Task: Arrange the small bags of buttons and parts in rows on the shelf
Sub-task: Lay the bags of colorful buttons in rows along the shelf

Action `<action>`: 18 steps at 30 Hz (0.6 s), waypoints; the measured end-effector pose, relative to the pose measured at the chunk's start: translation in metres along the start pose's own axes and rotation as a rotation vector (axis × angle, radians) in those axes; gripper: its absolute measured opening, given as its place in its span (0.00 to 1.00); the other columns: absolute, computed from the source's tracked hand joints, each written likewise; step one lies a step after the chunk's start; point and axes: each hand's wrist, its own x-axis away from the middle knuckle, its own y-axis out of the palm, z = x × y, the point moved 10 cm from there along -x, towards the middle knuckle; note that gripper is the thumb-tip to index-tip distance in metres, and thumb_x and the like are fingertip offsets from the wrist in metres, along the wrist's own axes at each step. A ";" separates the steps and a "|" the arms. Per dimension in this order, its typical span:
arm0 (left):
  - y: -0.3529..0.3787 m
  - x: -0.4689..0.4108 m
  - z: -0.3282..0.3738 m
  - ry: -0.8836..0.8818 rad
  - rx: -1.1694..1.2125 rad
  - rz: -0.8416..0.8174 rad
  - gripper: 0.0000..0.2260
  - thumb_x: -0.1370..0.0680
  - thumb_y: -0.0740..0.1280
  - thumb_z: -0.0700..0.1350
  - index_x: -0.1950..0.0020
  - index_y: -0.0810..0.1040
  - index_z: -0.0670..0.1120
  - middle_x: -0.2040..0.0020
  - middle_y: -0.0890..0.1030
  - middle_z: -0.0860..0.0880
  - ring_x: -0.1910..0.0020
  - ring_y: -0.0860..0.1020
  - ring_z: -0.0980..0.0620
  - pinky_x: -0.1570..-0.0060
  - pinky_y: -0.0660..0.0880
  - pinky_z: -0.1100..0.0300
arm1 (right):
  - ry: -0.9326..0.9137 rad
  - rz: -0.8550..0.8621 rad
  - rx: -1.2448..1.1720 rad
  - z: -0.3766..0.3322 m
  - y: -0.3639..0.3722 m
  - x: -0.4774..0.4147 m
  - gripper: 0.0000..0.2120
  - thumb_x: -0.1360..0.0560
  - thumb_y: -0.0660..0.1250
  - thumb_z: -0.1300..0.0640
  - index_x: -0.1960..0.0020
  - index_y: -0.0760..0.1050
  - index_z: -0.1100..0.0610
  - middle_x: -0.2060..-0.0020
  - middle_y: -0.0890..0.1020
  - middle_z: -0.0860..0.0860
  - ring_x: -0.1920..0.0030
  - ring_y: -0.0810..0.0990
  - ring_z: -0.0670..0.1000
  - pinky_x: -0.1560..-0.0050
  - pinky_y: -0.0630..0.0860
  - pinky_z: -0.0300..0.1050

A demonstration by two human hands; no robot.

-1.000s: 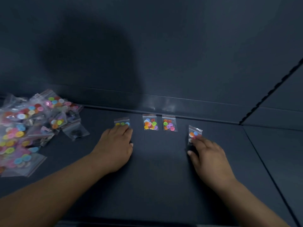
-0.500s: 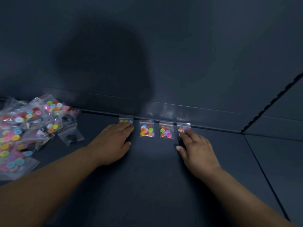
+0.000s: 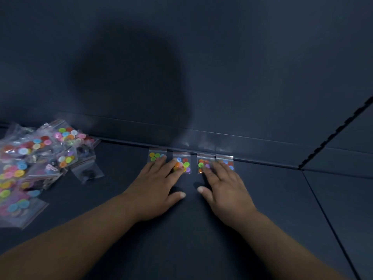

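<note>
While both hands lay flat on the dark grey metal shelf [image 3: 181,245], four small clear zip bags of coloured buttons sat in one line, their tops against the shelf's raised back lip [image 3: 262,143]. The left hand [image 3: 155,184] pressed straight fingers on the two bags nearer the lip's left end, the first bag [image 3: 156,155] and the second bag [image 3: 182,161]. The right hand [image 3: 224,184] did the same further right along the lip, on the third bag [image 3: 202,161] and the fourth bag [image 3: 227,161]. Neither grip was closed: fingers extended, thumbs splayed on bare shelf, nothing pinched. This looked like the squaring-up step, evening the row against the lip. And the job was barely begun, because a big loose heap of clear button bags [image 3: 30,168] waited close to the lip's far left end. The next move, by my reckoning, called for one hand to leave the row, pinch a single bag off the heap without dragging its neighbours, and set it beside the fourth bag, top to the lip.
</note>
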 end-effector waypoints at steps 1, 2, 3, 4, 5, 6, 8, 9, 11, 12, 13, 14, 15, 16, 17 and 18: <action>0.002 0.000 -0.002 -0.007 -0.004 -0.013 0.39 0.31 0.38 0.70 0.23 0.42 0.55 0.22 0.41 0.53 0.24 0.38 0.51 0.28 0.37 0.56 | 0.004 -0.022 0.010 -0.002 0.004 -0.001 0.43 0.34 0.32 0.32 0.24 0.50 0.49 0.23 0.52 0.49 0.24 0.47 0.53 0.26 0.45 0.49; 0.003 0.000 -0.004 -0.011 -0.007 -0.021 0.40 0.32 0.37 0.71 0.23 0.42 0.54 0.22 0.42 0.52 0.24 0.38 0.51 0.28 0.38 0.55 | 0.010 -0.030 0.014 -0.003 0.007 -0.003 0.43 0.35 0.31 0.32 0.23 0.48 0.49 0.23 0.51 0.49 0.24 0.46 0.52 0.26 0.44 0.48; 0.004 0.000 -0.007 -0.012 -0.008 -0.026 0.41 0.32 0.37 0.73 0.23 0.42 0.55 0.22 0.42 0.53 0.24 0.39 0.52 0.28 0.38 0.56 | 0.013 -0.031 0.017 -0.006 0.007 -0.004 0.44 0.35 0.31 0.32 0.23 0.48 0.49 0.23 0.51 0.49 0.24 0.46 0.52 0.26 0.43 0.48; 0.004 0.001 -0.010 -0.011 -0.012 -0.031 0.41 0.32 0.38 0.73 0.23 0.42 0.55 0.22 0.42 0.53 0.24 0.39 0.52 0.28 0.39 0.56 | 0.012 -0.032 0.019 -0.008 0.008 -0.004 0.44 0.35 0.31 0.32 0.23 0.48 0.49 0.23 0.51 0.49 0.24 0.46 0.52 0.26 0.43 0.48; 0.004 0.003 -0.013 -0.008 -0.017 -0.034 0.41 0.32 0.38 0.72 0.23 0.42 0.55 0.22 0.42 0.53 0.24 0.39 0.53 0.28 0.39 0.56 | 0.009 -0.032 0.021 -0.012 0.008 -0.005 0.44 0.35 0.31 0.32 0.23 0.48 0.49 0.23 0.51 0.49 0.24 0.46 0.52 0.26 0.43 0.48; 0.003 0.004 -0.016 -0.003 -0.024 -0.034 0.40 0.32 0.38 0.72 0.23 0.42 0.55 0.22 0.42 0.53 0.24 0.39 0.53 0.27 0.39 0.56 | 0.005 -0.033 0.020 -0.015 0.008 -0.006 0.44 0.35 0.31 0.32 0.24 0.48 0.49 0.24 0.52 0.49 0.24 0.46 0.52 0.26 0.43 0.48; 0.003 0.006 -0.023 0.001 -0.029 -0.036 0.40 0.32 0.38 0.71 0.23 0.42 0.56 0.22 0.42 0.54 0.24 0.39 0.53 0.27 0.40 0.56 | 0.000 -0.033 0.015 -0.020 0.009 -0.008 0.44 0.35 0.31 0.32 0.24 0.48 0.49 0.24 0.52 0.48 0.24 0.45 0.51 0.26 0.43 0.47; 0.003 0.007 -0.026 0.002 -0.026 -0.037 0.40 0.32 0.38 0.72 0.23 0.42 0.56 0.22 0.42 0.54 0.24 0.39 0.53 0.27 0.40 0.56 | -0.003 -0.033 0.016 -0.022 0.009 -0.009 0.44 0.35 0.31 0.32 0.24 0.48 0.49 0.24 0.52 0.48 0.24 0.45 0.51 0.26 0.43 0.48; 0.000 0.010 -0.030 0.006 -0.018 -0.041 0.42 0.34 0.36 0.75 0.23 0.43 0.56 0.22 0.43 0.54 0.24 0.40 0.53 0.28 0.39 0.57 | -0.013 -0.038 0.019 -0.027 0.010 -0.011 0.44 0.35 0.32 0.32 0.24 0.48 0.49 0.24 0.52 0.48 0.24 0.45 0.51 0.26 0.43 0.48; -0.001 0.011 -0.032 0.008 -0.016 -0.042 0.42 0.35 0.35 0.73 0.23 0.44 0.57 0.22 0.43 0.54 0.24 0.40 0.52 0.29 0.39 0.58 | -0.018 -0.038 0.020 -0.030 0.010 -0.012 0.44 0.35 0.32 0.32 0.24 0.49 0.49 0.24 0.52 0.49 0.24 0.46 0.52 0.26 0.43 0.48; -0.002 0.012 -0.034 0.009 -0.015 -0.043 0.42 0.36 0.34 0.72 0.23 0.44 0.58 0.22 0.43 0.53 0.24 0.40 0.52 0.29 0.38 0.59 | -0.023 -0.037 0.020 -0.032 0.010 -0.012 0.43 0.35 0.32 0.32 0.24 0.49 0.49 0.24 0.53 0.49 0.24 0.46 0.52 0.26 0.44 0.49; -0.003 0.013 -0.035 0.010 -0.013 -0.042 0.42 0.37 0.34 0.72 0.23 0.45 0.59 0.22 0.43 0.53 0.24 0.40 0.52 0.29 0.38 0.58 | -0.027 -0.036 0.022 -0.034 0.010 -0.014 0.43 0.35 0.32 0.32 0.24 0.49 0.49 0.24 0.53 0.49 0.24 0.47 0.52 0.26 0.44 0.49; -0.004 0.014 -0.036 0.013 -0.012 -0.039 0.42 0.37 0.33 0.72 0.24 0.45 0.60 0.22 0.44 0.53 0.23 0.40 0.52 0.29 0.39 0.58 | -0.030 -0.036 0.023 -0.036 0.010 -0.015 0.43 0.35 0.32 0.32 0.24 0.49 0.48 0.24 0.53 0.49 0.24 0.47 0.52 0.26 0.44 0.49; -0.004 0.015 -0.037 0.014 -0.011 -0.039 0.42 0.37 0.33 0.72 0.24 0.46 0.61 0.22 0.44 0.53 0.23 0.40 0.52 0.29 0.39 0.57 | -0.033 -0.038 0.022 -0.038 0.010 -0.016 0.43 0.35 0.32 0.32 0.24 0.49 0.48 0.24 0.53 0.49 0.24 0.47 0.52 0.26 0.44 0.49; -0.004 0.015 -0.038 0.015 -0.007 -0.040 0.41 0.36 0.33 0.72 0.24 0.46 0.61 0.22 0.44 0.53 0.23 0.40 0.52 0.28 0.40 0.57 | -0.037 -0.042 0.017 -0.040 0.011 -0.016 0.43 0.36 0.32 0.32 0.24 0.49 0.48 0.24 0.52 0.48 0.24 0.47 0.52 0.26 0.44 0.49; -0.003 0.016 -0.038 0.017 -0.005 -0.040 0.41 0.35 0.34 0.73 0.24 0.46 0.61 0.22 0.44 0.53 0.23 0.41 0.52 0.28 0.40 0.57 | -0.040 -0.045 0.009 -0.042 0.011 -0.017 0.43 0.36 0.32 0.32 0.24 0.49 0.48 0.24 0.52 0.48 0.24 0.47 0.52 0.26 0.45 0.49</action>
